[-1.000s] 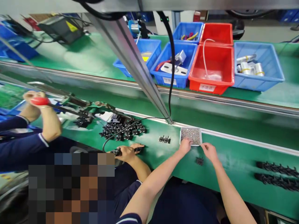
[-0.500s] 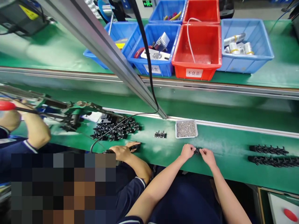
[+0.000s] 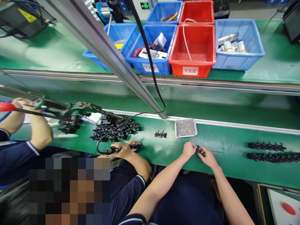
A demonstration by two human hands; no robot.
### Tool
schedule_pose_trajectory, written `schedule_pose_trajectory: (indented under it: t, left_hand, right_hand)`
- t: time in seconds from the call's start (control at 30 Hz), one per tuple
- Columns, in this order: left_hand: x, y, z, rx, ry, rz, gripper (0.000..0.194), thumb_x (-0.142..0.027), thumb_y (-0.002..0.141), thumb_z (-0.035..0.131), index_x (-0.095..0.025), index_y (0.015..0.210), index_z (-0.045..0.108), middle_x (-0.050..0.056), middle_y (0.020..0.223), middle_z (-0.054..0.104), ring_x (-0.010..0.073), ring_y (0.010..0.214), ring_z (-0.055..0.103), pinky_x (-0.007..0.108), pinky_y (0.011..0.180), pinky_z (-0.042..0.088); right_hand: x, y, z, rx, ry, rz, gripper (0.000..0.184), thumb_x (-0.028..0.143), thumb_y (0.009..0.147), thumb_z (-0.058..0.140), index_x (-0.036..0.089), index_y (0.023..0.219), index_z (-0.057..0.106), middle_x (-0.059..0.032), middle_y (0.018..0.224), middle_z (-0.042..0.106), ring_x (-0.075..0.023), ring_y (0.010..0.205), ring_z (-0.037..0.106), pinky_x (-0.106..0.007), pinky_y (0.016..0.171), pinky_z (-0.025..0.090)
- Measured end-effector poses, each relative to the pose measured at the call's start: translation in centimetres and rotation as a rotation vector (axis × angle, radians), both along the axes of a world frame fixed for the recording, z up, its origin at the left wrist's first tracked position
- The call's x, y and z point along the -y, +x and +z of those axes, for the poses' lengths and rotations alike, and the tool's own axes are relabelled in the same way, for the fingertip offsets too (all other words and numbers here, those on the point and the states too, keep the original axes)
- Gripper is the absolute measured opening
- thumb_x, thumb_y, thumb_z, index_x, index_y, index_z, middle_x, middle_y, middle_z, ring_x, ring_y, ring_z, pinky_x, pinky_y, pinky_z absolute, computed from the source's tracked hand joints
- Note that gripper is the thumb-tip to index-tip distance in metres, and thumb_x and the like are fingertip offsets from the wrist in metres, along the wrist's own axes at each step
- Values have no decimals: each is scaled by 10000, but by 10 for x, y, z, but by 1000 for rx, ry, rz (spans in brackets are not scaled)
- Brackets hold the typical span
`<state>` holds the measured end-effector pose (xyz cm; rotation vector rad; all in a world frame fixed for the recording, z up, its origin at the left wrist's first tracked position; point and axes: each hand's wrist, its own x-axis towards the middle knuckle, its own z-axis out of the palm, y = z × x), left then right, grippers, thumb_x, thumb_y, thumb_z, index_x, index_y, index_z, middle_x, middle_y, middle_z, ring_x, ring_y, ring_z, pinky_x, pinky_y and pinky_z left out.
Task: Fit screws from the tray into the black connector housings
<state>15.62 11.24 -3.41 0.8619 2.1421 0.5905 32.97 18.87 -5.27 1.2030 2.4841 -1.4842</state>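
Pinching a small black part point(image 3: 198, 150), both hands' grip closed, green conveyor belt point(image 3: 225, 147), factory line.

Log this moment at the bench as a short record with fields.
left hand: pinches the small black part from its left
right hand: grips the same part from its right
screw tray: white, on the green belt just beyond the hands
finished rows: two lines of black parts to the right
co-worker's hand: on a corded tool, left

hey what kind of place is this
Most likely a factory assembly line: a long green conveyor bench, blue and red plastic parts bins, rows of small black plastic parts, and a co-worker's hand alongside.
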Motion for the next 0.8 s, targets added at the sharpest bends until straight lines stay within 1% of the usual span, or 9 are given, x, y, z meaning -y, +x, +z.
schedule_pose_trajectory:
  t: [0.07,0.17,0.27,0.37,0.47,0.6,0.7,0.8]
  left_hand:
    - [0,1,-1,18,12,11,156,-286,834,661,-210,773,781,61,791,760,195,764,688,279,796,513]
    - [2,2,-3,24,47,14,141,-275,829,670,-209,778,784,54,793,758,184,754,682,275,791,509]
    - [4,4,-4,13,94,-2,130,-257,828,675,-208,768,780,48,800,753,175,749,674,275,789,506]
    - [7,4,-6,7,130,8,123,-252,825,686,-201,756,775,46,808,745,164,742,662,272,784,504]
    - [8,4,-9,44,136,53,122,-276,821,707,-186,772,773,44,810,746,156,737,658,267,764,508]
    - [6,3,-17,154,121,157,141,-302,807,733,-167,796,774,48,798,755,150,727,665,260,730,518]
    - [5,3,-25,271,88,274,148,-297,789,754,-151,766,768,45,749,745,136,682,655,249,691,521]
    - [6,2,-33,386,55,384,208,-344,768,780,-138,745,761,37,684,718,123,625,630,242,646,519]
  right_hand:
    - [1,4,0,55,78,79,551,423,821,634,274,1346,563,-59,1087,690,-225,945,661,-370,866,528]
    - [2,5,0,110,190,132,504,426,855,613,298,1340,562,-59,1172,666,-232,1015,648,-378,904,513]
    - [4,5,0,117,303,161,468,429,885,591,280,1328,579,-76,1232,651,-249,1100,625,-378,933,504]
    - [5,3,2,96,382,176,439,397,880,595,260,1297,602,-77,1211,664,-261,1148,605,-382,969,489]
    - [5,1,3,82,406,191,398,376,866,609,254,1243,627,-73,1155,683,-259,1130,610,-379,974,483]
    - [4,-1,6,81,399,200,380,368,859,616,253,1220,630,-66,1127,689,-250,1109,616,-370,964,482]
    - [4,-1,6,83,383,196,379,363,858,619,249,1219,625,-62,1128,691,-249,1109,614,-367,966,477]
    - [5,-1,6,83,372,185,378,357,859,617,247,1220,621,-63,1142,690,-251,1115,610,-367,966,472]
